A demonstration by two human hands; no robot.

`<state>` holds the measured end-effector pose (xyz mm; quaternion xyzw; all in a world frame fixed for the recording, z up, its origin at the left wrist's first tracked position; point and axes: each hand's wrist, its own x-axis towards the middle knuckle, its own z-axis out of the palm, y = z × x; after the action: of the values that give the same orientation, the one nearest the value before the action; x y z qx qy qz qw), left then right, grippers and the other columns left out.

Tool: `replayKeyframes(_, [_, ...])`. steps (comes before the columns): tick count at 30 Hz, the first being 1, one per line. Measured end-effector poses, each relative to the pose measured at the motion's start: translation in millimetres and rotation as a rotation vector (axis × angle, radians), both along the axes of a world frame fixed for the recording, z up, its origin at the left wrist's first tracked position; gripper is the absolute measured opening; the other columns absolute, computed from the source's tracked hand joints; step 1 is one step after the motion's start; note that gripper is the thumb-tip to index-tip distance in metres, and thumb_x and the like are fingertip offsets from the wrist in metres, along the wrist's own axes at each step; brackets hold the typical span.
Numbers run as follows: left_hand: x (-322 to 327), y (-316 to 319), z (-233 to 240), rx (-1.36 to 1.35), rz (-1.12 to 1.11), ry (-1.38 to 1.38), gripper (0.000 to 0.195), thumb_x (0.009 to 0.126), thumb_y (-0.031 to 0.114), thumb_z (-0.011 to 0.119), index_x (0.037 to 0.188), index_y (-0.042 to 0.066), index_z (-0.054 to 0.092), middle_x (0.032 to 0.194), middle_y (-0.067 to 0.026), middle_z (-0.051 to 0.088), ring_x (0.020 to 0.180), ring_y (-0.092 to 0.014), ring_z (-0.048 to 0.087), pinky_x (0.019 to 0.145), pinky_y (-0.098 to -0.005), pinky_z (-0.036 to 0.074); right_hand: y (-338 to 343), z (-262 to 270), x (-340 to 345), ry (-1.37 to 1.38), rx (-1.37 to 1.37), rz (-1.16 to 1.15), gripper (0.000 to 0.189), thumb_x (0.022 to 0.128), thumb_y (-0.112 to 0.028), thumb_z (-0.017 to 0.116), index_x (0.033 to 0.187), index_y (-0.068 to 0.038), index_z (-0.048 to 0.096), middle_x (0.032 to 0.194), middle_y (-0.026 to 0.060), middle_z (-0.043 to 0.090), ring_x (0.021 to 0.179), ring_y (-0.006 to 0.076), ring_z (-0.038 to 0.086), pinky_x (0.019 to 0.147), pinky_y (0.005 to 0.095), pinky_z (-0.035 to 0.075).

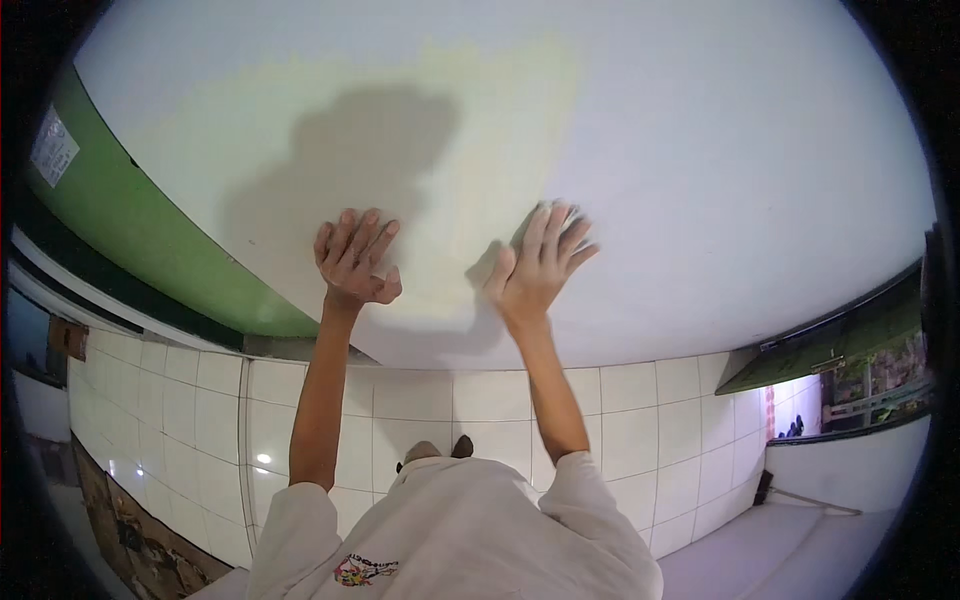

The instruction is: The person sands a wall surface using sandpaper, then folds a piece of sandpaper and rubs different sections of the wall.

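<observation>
In front of me stands a pale wall [705, 172] with a large yellowish patch and a shadow across it. On the left part of the wall is my left hand [356, 259], its fingers spread, with nothing seen in it. My right hand [544, 259] is farther right, palm side towards the wall and fingers apart. Something whitish shows at the fingertips of the right hand, too blurred to name; whether it lies under the palm is hidden.
A green surface [150, 217] with a paper note [55, 148] borders the wall at left. Below is a white tiled floor [495, 394]. At right a green door [817, 345] stands open, with a broom [763, 487] on the floor nearby. A brown mat-like surface [142, 532] lies lower left.
</observation>
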<state>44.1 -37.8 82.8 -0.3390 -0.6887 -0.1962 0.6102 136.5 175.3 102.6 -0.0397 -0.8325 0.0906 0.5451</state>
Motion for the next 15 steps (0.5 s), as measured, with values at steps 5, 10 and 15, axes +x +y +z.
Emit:
replayKeyframes(5, [-0.5, 5.4, 1.3, 0.001, -0.028, 0.014, 0.047, 0.077, 0.038, 0.036, 0.111, 0.019, 0.063, 0.119, -0.0039, 0.058, 0.12, -0.024, 0.044, 0.107, -0.0389, 0.02, 1.5, -87.6, 1.4, -0.136, -0.072, -0.036, 0.048, 0.085, -0.03, 0.041, 0.114, 0.006, 0.052, 0.126, 0.0236, 0.045, 0.126, 0.0524, 0.018, 0.1, 0.063, -0.005])
replayKeyframes(10, [2.9, 3.7, 1.3, -0.008, 0.011, -0.009, 0.048, 0.077, 0.037, 0.035, 0.11, 0.018, 0.063, 0.118, -0.0037, 0.058, 0.12, -0.025, 0.045, 0.107, -0.0393, 0.019, 2.7, -84.6, -2.0, -0.04, 0.012, -0.068, 0.045, 0.08, -0.027, 0.044, 0.106, 0.008, 0.055, 0.115, 0.026, 0.05, 0.117, 0.053, 0.031, 0.097, 0.0661, 0.005])
replayKeyframes(15, [0.3, 5.0, -0.3, -0.009, -0.005, -0.004, 0.047, 0.076, 0.036, 0.036, 0.11, 0.018, 0.063, 0.119, -0.0037, 0.058, 0.122, -0.025, 0.043, 0.107, -0.0396, 0.019, 6.0, 21.1, -17.7, 0.134, 0.051, -0.069, 0.045, 0.077, -0.024, 0.041, 0.107, 0.007, 0.054, 0.118, 0.0249, 0.049, 0.117, 0.0502, 0.032, 0.098, 0.0616, 0.004])
